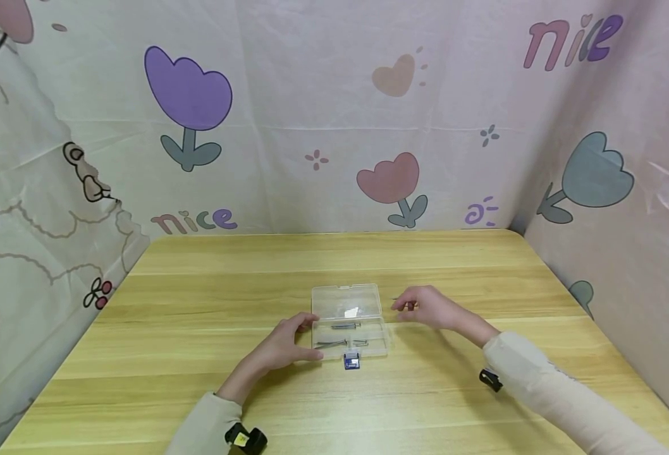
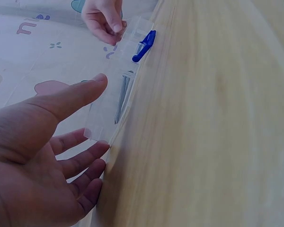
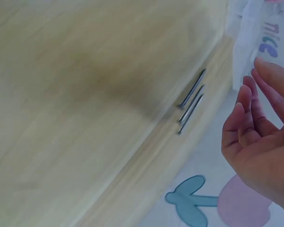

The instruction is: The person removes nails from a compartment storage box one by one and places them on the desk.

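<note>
A clear plastic box (image 1: pixel 350 338) lies on the table with its lid (image 1: pixel 340 302) folded back and a blue latch (image 1: pixel 351 361) at its front. Nails (image 1: pixel 346 326) lie in its compartments. My left hand (image 1: pixel 283 341) holds the box's left end, thumb at the front corner and fingers at the back of the tray. To the right of the box, my right hand (image 1: pixel 428 308) hovers with its fingers loosely bent. In the right wrist view nothing shows between those fingers (image 3: pixel 246 109). Several loose nails (image 3: pixel 191 101) lie side by side on the table near that hand.
The wooden table (image 1: pixel 198 303) reaches back to a printed cloth (image 1: pixel 289 76), which also hangs along its left and right sides. Black wrist devices (image 1: pixel 246 438) sit at both sleeves.
</note>
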